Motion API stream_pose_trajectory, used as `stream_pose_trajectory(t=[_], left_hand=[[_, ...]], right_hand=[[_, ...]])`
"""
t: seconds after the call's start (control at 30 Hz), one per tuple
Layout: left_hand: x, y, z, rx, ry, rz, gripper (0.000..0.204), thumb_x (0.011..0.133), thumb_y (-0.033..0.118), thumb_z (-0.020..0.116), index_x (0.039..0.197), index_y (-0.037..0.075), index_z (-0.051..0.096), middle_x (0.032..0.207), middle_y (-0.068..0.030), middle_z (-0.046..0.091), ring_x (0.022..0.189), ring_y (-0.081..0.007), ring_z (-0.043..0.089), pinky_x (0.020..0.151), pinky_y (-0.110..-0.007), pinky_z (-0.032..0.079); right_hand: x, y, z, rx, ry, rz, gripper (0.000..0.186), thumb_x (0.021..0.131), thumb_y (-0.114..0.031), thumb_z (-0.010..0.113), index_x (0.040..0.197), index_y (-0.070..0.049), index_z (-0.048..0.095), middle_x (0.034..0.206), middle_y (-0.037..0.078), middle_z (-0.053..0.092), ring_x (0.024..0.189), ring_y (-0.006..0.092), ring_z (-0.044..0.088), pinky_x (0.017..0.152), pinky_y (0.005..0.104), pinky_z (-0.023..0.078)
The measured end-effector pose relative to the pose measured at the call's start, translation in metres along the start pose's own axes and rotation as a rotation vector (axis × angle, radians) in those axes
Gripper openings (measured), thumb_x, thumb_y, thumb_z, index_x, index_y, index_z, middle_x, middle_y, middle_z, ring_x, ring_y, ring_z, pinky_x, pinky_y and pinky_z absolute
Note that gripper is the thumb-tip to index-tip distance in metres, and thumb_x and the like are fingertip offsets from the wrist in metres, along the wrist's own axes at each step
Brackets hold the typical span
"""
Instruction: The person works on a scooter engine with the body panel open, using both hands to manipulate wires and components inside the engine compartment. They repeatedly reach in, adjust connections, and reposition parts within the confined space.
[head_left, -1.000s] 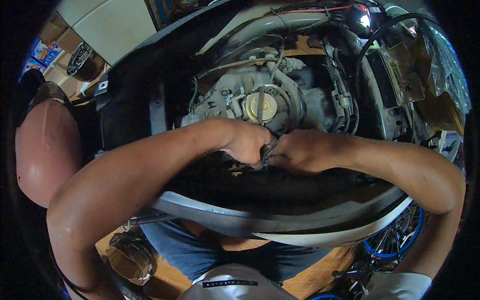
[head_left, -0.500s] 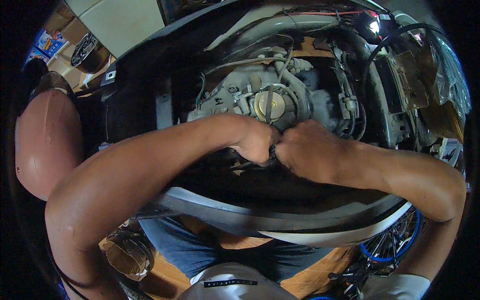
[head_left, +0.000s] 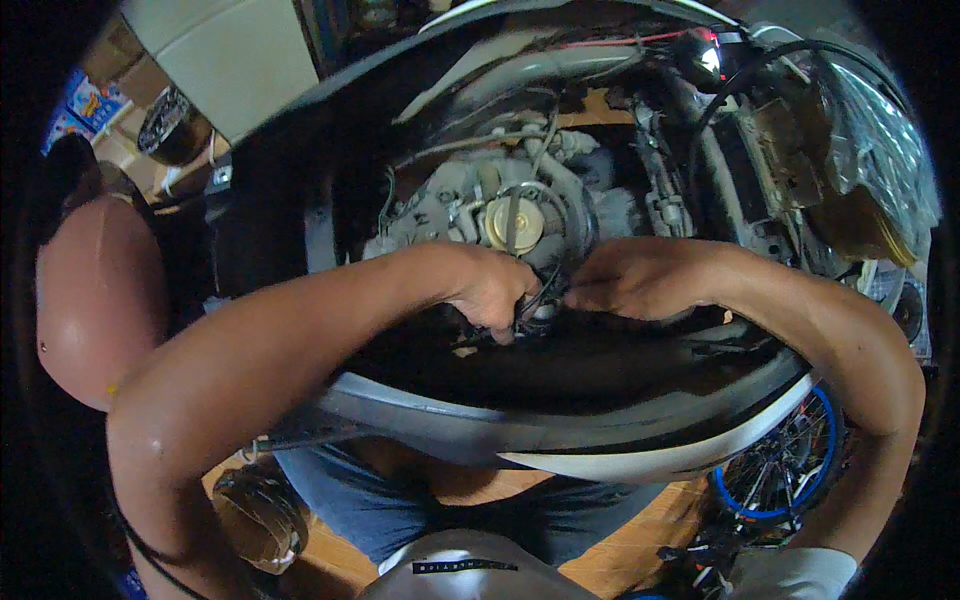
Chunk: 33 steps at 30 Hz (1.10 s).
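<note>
An opened black vehicle body surrounds a grimy metal engine (head_left: pixel 440 200) with a round gold-coloured cap (head_left: pixel 513 225) crossed by a hose. Just below the cap, my left hand (head_left: pixel 490 298) is closed around dark cables (head_left: pixel 547 288), its fingertips partly hidden among them. My right hand (head_left: pixel 640 278) is just right of the left, fingers curled, thumb and fingertips at the same cluster; what they pinch is too small to make out. Both forearms cross the near black rim, which has a silver-white trim strip (head_left: pixel 640 460).
A pink rounded shell (head_left: pixel 95 300) with dark top stands left. Behind are a pale panel (head_left: pixel 230 65), boxes (head_left: pixel 135 70) and a dark pot (head_left: pixel 172 130). Clear plastic (head_left: pixel 870 140) drapes at right. Below lie a blue-rimmed bicycle wheel (head_left: pixel 770 470) and cardboard container (head_left: pixel 260 520).
My right hand first turned with knuckles toward the cap, then flattened, its wrist rising toward the back. My left hand stayed at the cable cluster, shifting slightly. The whole view moved a little.
</note>
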<state>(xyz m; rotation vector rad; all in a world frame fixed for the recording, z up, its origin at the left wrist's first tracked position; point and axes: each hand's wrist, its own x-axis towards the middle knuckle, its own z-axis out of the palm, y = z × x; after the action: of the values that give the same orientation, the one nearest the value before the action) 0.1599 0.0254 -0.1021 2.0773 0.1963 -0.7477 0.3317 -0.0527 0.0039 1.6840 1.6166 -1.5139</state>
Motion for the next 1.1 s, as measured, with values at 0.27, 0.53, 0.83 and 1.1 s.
stream_pose_trajectory(t=[0.27, 0.53, 0.83, 1.1], left_hand=[[-0.04, 0.029, -0.038, -0.264, 0.27, 0.072, 0.037, 0.081, 0.014, 0.081, 0.109, -0.003, 0.063, 0.091, -0.0112, 0.07, 0.079, -0.0137, 0.064, 0.075, -0.03, 0.054], [-0.043, 0.037, -0.032, -0.216, 0.715, 0.272, 0.023, 0.081, 0.007, 0.082, 0.097, 0.0, 0.068, 0.089, -0.0065, 0.072, 0.082, -0.0109, 0.067, 0.077, -0.028, 0.055], [-0.036, 0.028, -0.04, -0.949, 0.452, 0.073, 0.04, 0.086, 0.03, 0.08, 0.102, -0.005, 0.071, 0.098, -0.016, 0.074, 0.088, -0.0187, 0.074, 0.074, -0.021, 0.06], [-0.036, 0.014, -0.04, -0.818, 0.506, 0.021, 0.032, 0.087, 0.027, 0.08, 0.093, -0.003, 0.072, 0.087, -0.011, 0.073, 0.081, -0.0166, 0.072, 0.069, -0.024, 0.058]], right_hand=[[-0.007, 0.013, -0.017, 0.2, 0.01, -0.31, 0.021, 0.093, -0.019, 0.058, 0.094, -0.001, 0.068, 0.073, 0.006, 0.063, 0.067, 0.0145, 0.059, 0.059, 0.0294, 0.048], [-0.024, 0.007, -0.025, 0.107, 0.119, -0.106, 0.024, 0.098, -0.022, 0.06, 0.092, -0.002, 0.07, 0.076, 0.002, 0.066, 0.072, 0.0119, 0.057, 0.069, 0.0295, 0.046], [-0.038, 0.005, -0.036, -0.115, 0.071, -0.143, 0.024, 0.09, -0.023, 0.065, 0.1, -0.003, 0.075, 0.084, 0.008, 0.073, 0.082, 0.0191, 0.065, 0.078, 0.0337, 0.05], [-0.021, 0.006, -0.031, -0.404, -0.144, -0.089, 0.023, 0.09, -0.012, 0.06, 0.103, 0.005, 0.069, 0.081, 0.016, 0.07, 0.072, 0.0203, 0.068, 0.068, 0.034, 0.054]])
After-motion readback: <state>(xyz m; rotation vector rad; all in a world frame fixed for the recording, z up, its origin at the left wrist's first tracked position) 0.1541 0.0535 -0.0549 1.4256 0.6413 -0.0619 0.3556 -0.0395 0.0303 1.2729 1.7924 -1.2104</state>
